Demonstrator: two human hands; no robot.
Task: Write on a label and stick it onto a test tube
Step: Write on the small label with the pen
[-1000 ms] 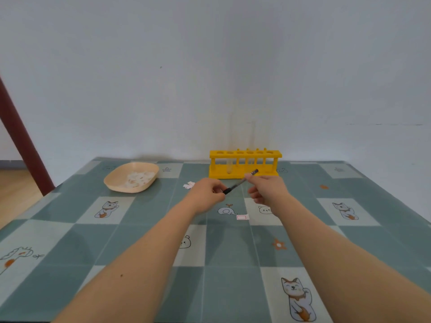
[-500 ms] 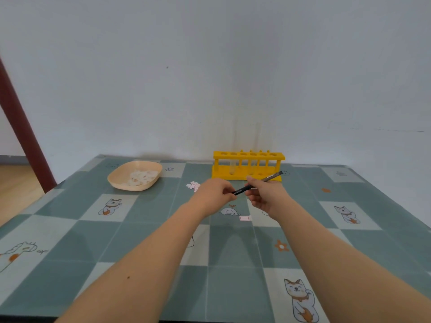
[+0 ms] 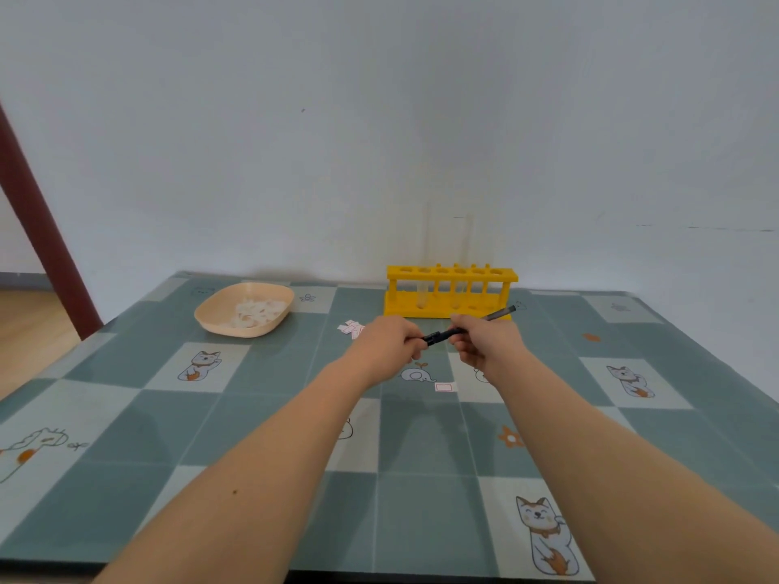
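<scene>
Two hands, left (image 3: 385, 345) and right (image 3: 484, 343), each closed around the slim, rigid black pen (image 3: 466, 326); light, best gripped mid-barrel for writing.

Both arms reach forward, left hand (image 3: 385, 345) and right hand (image 3: 484, 343) curled close together.

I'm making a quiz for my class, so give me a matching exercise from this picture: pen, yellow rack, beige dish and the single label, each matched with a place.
Things:
1. pen
2. yellow test tube rack
3. beige dish
4. single label

Places:
A. far left of the table, holding white scraps
B. flat on the table below both hands
C. by the wall, with clear tubes
D. gripped between left hand and right hand

Pairs: 1-D, 2-C, 3-A, 4-B
</scene>
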